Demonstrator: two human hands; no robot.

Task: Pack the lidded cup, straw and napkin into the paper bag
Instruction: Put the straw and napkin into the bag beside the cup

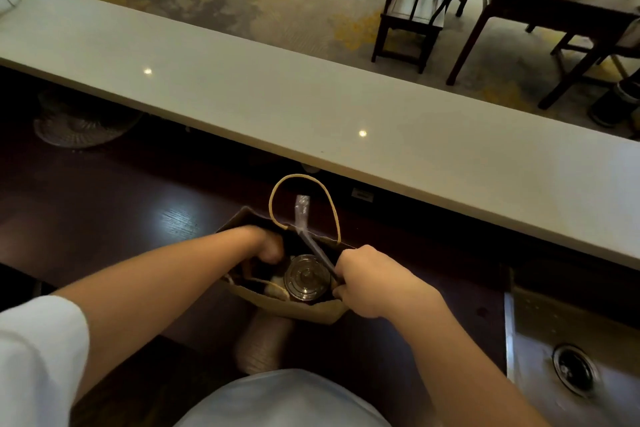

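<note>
Right fingers (pixel 341 276) pinch the straw (pixel 313 246) over the cup (pixel 306 277); left hand (pixel 268 246) reaches into the bag (pixel 311 312), grip hidden.

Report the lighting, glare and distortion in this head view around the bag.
Head view: wide-angle bowing curves the pale counter; two ceiling-light spots glare on it. The dark work surface below is dim with a soft sheen. The paper bag interior is shadowed, yet the cup lid catches light; wrapped straw readable.
</note>
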